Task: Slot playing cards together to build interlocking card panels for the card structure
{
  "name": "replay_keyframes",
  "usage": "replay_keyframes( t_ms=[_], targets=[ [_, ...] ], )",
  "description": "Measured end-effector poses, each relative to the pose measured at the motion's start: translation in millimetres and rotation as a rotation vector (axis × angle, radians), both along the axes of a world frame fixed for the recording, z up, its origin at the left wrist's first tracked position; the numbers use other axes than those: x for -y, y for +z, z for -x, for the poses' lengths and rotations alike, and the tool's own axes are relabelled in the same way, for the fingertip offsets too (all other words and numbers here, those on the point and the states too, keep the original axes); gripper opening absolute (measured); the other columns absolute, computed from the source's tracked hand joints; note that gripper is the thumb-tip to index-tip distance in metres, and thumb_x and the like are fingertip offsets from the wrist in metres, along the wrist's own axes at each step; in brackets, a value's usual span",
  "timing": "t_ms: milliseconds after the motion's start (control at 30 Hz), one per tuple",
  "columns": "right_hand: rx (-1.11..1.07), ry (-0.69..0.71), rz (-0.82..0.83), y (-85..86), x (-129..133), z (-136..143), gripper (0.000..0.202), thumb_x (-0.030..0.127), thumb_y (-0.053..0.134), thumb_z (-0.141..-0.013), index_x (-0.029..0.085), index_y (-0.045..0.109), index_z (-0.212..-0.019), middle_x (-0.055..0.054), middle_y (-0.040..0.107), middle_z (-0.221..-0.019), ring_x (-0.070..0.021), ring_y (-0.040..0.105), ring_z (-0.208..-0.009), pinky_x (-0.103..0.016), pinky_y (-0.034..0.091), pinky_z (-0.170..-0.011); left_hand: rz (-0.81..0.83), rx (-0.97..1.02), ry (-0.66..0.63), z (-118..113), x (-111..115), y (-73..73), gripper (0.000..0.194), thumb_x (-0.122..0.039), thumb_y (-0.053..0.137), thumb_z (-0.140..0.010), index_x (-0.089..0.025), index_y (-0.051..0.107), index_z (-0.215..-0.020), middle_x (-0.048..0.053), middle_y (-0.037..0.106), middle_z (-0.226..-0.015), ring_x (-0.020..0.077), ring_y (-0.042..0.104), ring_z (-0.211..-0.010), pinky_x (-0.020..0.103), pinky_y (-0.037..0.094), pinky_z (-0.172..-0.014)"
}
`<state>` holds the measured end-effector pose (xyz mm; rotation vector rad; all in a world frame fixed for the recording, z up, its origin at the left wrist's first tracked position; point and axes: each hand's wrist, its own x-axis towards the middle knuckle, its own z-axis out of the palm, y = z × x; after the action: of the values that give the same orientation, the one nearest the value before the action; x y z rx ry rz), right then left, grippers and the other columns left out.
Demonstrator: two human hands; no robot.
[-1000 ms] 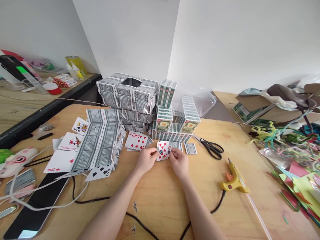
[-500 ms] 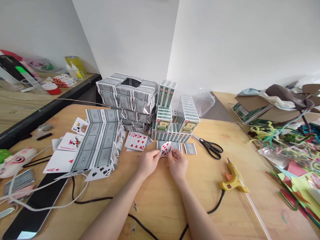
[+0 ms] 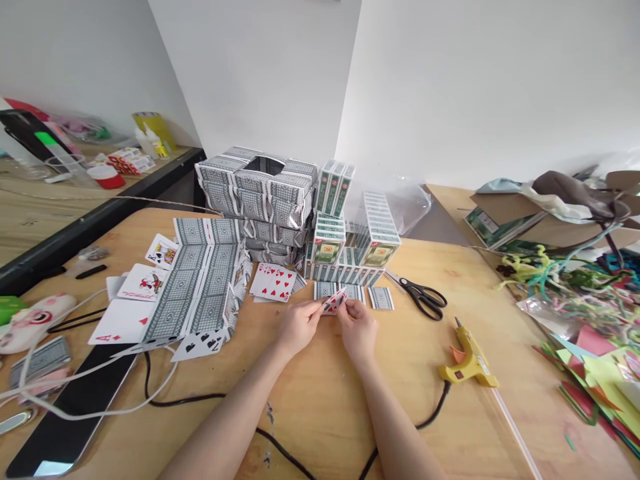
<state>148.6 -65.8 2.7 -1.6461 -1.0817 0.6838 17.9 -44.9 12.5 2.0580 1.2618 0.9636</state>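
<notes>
A playing card [image 3: 333, 304] with red pips is pinched at its two sides, bent between my hands. My left hand [image 3: 300, 327] holds its left edge with closed fingers. On the opposite edge, the fingers of my right hand [image 3: 358, 328] are closed too. Just behind lie grey-backed cards [image 3: 356, 293] face down, with a single card [image 3: 381, 298] to their right. Face-up heart cards [image 3: 273, 281] lie to the left. Further left stands a folded panel of joined cards [image 3: 200, 280], grey backs showing.
Stacked boxes covered in cards [image 3: 260, 193] and green card packs [image 3: 327, 250] stand at the back. Black scissors [image 3: 423, 297] and a yellow glue gun [image 3: 470, 360] lie right. A phone [image 3: 70, 413] and white cable lie left; coloured paper [image 3: 595, 373] is far right.
The card between my fingers has folded over more, so less of its face shows. My hands stay in nearly the same place.
</notes>
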Motion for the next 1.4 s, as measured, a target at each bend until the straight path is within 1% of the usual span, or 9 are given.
replay_keyframes(
  t_ms=[100, 167, 300, 400, 567, 667, 900, 1200, 1400],
  targets=[
    [-0.038, 0.034, -0.039, 1.2, -1, -3, 0.019, 0.036, 0.053, -0.071, 0.018, 0.058, -0.067, -0.003, 0.067, -0.068, -0.0183, 0.063, -0.067, -0.025, 0.047, -0.061, -0.028, 0.016, 0.003, 0, 0, -1.1, 0.026, -0.021, 0.043, -0.082, -0.018, 0.065, -0.096, 0.005, 0.068, -0.082, 0.0136, 0.060, -0.068, 0.020, 0.041, -0.060],
    [-0.088, 0.047, -0.082, -0.5, -3, -4, 0.019, 0.036, 0.054, -0.071, 0.017, 0.058, -0.069, -0.004, 0.067, -0.070, -0.0181, 0.063, -0.068, -0.025, 0.048, -0.063, -0.043, 0.025, 0.006, 0, 0, -2.1, 0.026, -0.020, 0.043, -0.082, -0.018, 0.064, -0.097, 0.005, 0.069, -0.084, 0.0134, 0.061, -0.070, 0.019, 0.041, -0.061],
    [-0.217, 0.104, -0.149, -7.8, -5, -6, 0.028, 0.033, 0.054, -0.071, 0.016, 0.059, -0.092, -0.008, 0.067, -0.093, -0.0200, 0.062, -0.085, -0.030, 0.049, -0.075, -0.053, 0.029, -0.003, 1, -2, -4.2, 0.026, -0.020, 0.043, -0.082, -0.018, 0.064, -0.097, 0.004, 0.069, -0.086, 0.0131, 0.061, -0.072, 0.019, 0.042, -0.062],
    [-0.247, 0.142, -0.150, -11.7, -7, -7, 0.032, 0.033, 0.054, -0.071, 0.016, 0.059, -0.097, -0.009, 0.065, -0.099, -0.0208, 0.061, -0.089, -0.033, 0.048, -0.079, -0.055, 0.021, -0.010, 2, -2, -4.9, 0.025, -0.019, 0.043, -0.082, -0.019, 0.064, -0.096, 0.004, 0.068, -0.087, 0.0129, 0.062, -0.074, 0.019, 0.043, -0.062],
    [-0.213, 0.151, -0.124, -11.6, -7, -8, 0.028, 0.034, 0.053, -0.073, 0.015, 0.060, -0.092, -0.009, 0.067, -0.095, -0.0202, 0.063, -0.085, -0.032, 0.049, -0.078, -0.070, -0.049, 0.004, 3, -2, -4.7, 0.024, -0.020, 0.043, -0.082, -0.017, 0.066, -0.085, 0.004, 0.069, -0.077, 0.0120, 0.060, -0.067, 0.018, 0.040, -0.058],
    [-0.192, 0.133, -0.107, -9.9, -5, -7, 0.030, 0.036, 0.053, -0.072, 0.014, 0.060, -0.092, -0.010, 0.067, -0.093, -0.0203, 0.063, -0.084, -0.031, 0.049, -0.075, -0.088, -0.058, 0.013, 2, -2, -3.7, 0.023, -0.019, 0.043, -0.082, -0.016, 0.065, -0.086, 0.003, 0.068, -0.072, 0.0112, 0.059, -0.063, 0.018, 0.039, -0.056],
    [-0.106, 0.075, -0.079, -8.5, -4, -6, 0.031, 0.038, 0.052, -0.073, 0.015, 0.062, -0.091, -0.009, 0.068, -0.090, -0.0195, 0.064, -0.078, -0.028, 0.050, -0.068, -0.139, -0.029, -0.003, -1, 0, -2.2, 0.023, -0.018, 0.044, -0.082, -0.016, 0.065, -0.091, 0.005, 0.068, -0.073, 0.0116, 0.060, -0.064, 0.018, 0.041, -0.058],
    [0.008, 0.020, -0.031, -4.9, -1, -6, 0.032, 0.041, 0.049, -0.074, 0.016, 0.064, -0.087, -0.007, 0.069, -0.080, -0.0174, 0.063, -0.068, -0.024, 0.046, -0.060, -0.158, 0.009, -0.019, -4, 1, -10.1, 0.025, -0.018, 0.044, -0.082, -0.019, 0.062, -0.100, 0.005, 0.069, -0.088, 0.0129, 0.063, -0.074, 0.019, 0.046, -0.063],
    [0.038, -0.028, -0.019, -3.5, 0, -5, 0.033, 0.043, 0.048, -0.074, 0.015, 0.064, -0.083, -0.005, 0.068, -0.074, -0.0158, 0.061, -0.063, -0.022, 0.044, -0.057, -0.159, -0.019, -0.044, -4, 2, -11.2, 0.025, -0.017, 0.043, -0.083, -0.019, 0.061, -0.099, 0.004, 0.069, -0.084, 0.0128, 0.064, -0.071, 0.019, 0.047, -0.060]
  ],
)
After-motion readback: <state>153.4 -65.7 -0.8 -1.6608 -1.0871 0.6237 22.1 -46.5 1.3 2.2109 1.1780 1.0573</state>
